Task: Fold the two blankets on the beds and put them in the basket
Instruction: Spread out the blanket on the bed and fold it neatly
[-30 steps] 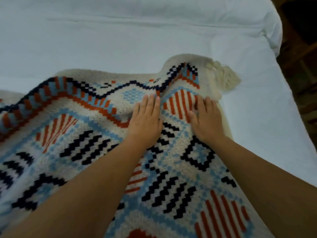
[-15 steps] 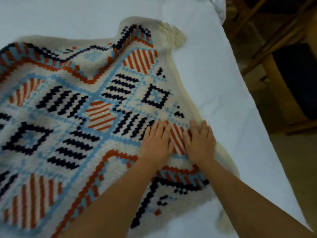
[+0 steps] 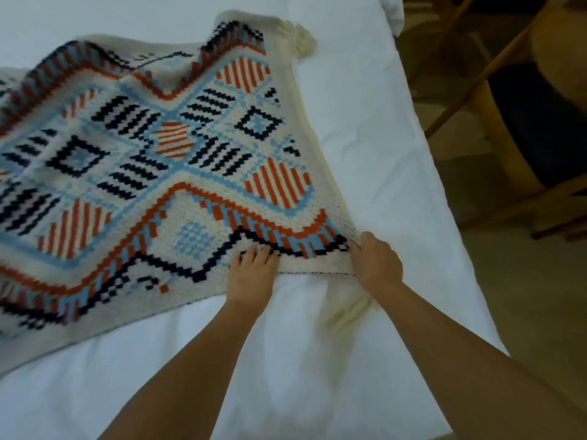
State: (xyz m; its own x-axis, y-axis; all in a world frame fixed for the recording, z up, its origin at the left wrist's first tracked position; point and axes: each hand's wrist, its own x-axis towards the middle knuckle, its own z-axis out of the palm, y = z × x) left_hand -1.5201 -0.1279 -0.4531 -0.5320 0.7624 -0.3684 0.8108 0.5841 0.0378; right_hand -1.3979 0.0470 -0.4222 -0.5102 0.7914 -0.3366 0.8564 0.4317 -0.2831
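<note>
My right hand point(image 3: 376, 260) is clenched round the near right corner of the blanket point(image 3: 178, 160). My left hand point(image 3: 252, 274) lies fingers-down on the near hem beside it, and I cannot tell whether it pinches. The blanket is spread on the bed point(image 3: 365, 147), so I judge the first fold is starting: lift this hem and carry it to the far edge. A wooden chair point(image 3: 524, 138) stands right of the bed, and I see no basket.
</note>
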